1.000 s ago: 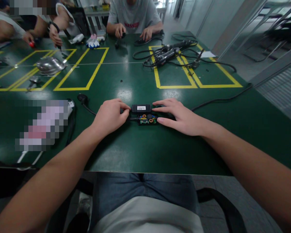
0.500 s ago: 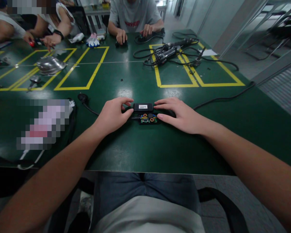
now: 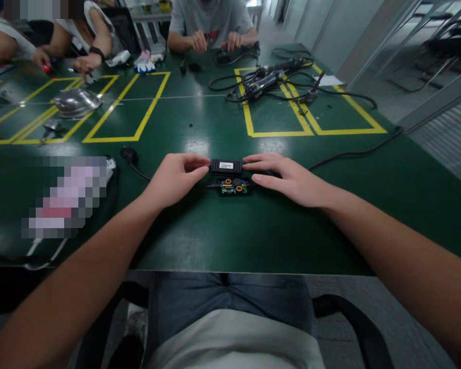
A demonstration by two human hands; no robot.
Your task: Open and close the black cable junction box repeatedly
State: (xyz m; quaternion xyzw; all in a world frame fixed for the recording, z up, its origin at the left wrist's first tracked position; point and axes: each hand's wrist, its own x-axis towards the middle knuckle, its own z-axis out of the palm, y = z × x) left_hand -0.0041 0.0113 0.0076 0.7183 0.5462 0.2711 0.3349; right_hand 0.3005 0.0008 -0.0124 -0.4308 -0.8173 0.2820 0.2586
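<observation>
A black ribbed cover [image 3: 226,166] with a white label lies just beyond an open black case holding a circuit board [image 3: 234,187] with copper coils. My left hand [image 3: 184,177] has its thumb and fingertips pressed together at the cover's left end. At the cover's right end are the fingertips of my right hand [image 3: 284,177], its thumb apart from the fingers and near the case's right end. Whether the right fingertips touch the cover is hard to tell. A thin dark cable runs from the case's left end beneath my left hand.
A black plug [image 3: 128,155] and a blurred pinkish object [image 3: 69,197] lie at left. Black tools with cables [image 3: 265,84] are at the back right, a metal housing [image 3: 77,102] at the back left. A person [image 3: 211,25] sits opposite; others are at left.
The cover has shifted slightly away from the case. My left thumb and fingers have closed together, and my right thumb has lifted off the case's right end. The person opposite has raised their hands.
</observation>
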